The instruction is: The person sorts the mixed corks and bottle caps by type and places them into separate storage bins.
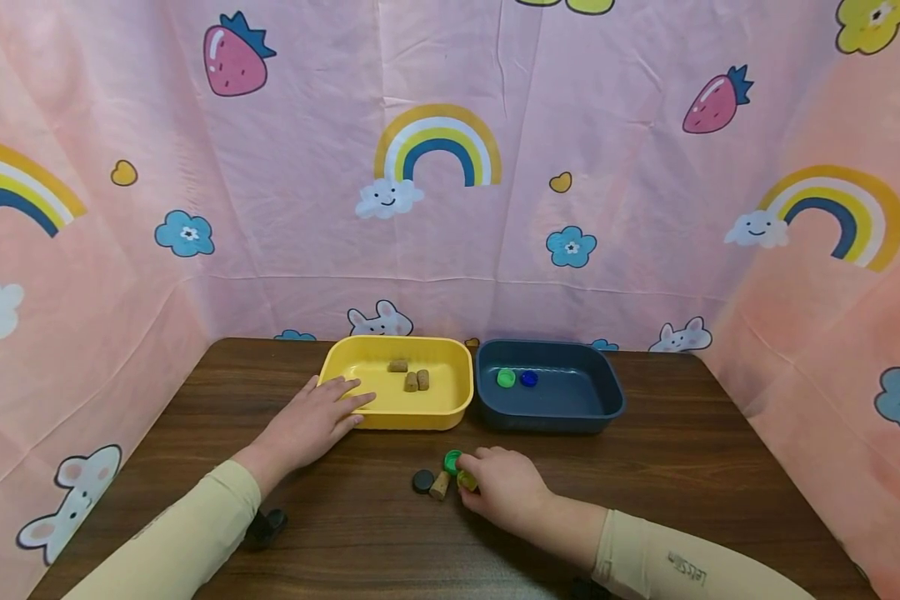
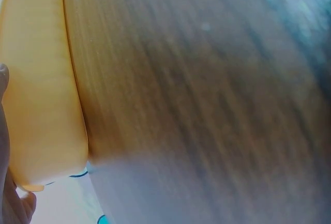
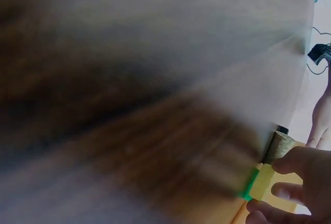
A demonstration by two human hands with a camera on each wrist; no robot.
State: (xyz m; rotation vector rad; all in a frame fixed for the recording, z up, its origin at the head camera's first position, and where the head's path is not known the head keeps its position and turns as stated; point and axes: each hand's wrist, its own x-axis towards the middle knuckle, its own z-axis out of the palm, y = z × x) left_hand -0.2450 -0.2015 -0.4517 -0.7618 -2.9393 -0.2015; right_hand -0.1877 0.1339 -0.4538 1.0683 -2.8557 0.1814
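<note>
My right hand (image 1: 512,492) is low over the table, thumb and fingers around a yellow bottle cap (image 3: 262,181). Touching or right beside that cap is a green bottle cap (image 1: 452,462). To their left lie a cork (image 1: 440,486) and a black cap (image 1: 423,481). My left hand (image 1: 311,423) lies with its fingers extended over the near left rim of a yellow bin (image 1: 390,422). In the left wrist view only the edge of that hand shows against the bin's wall (image 2: 41,89).
Inside the yellow bin lie three corks (image 1: 411,382). Right beside it stands a dark blue bin (image 1: 551,422) holding a green cap (image 1: 506,378) and a blue cap (image 1: 528,378). Patterned cloth (image 1: 450,242) hangs behind and at both sides of the wooden table (image 1: 690,467).
</note>
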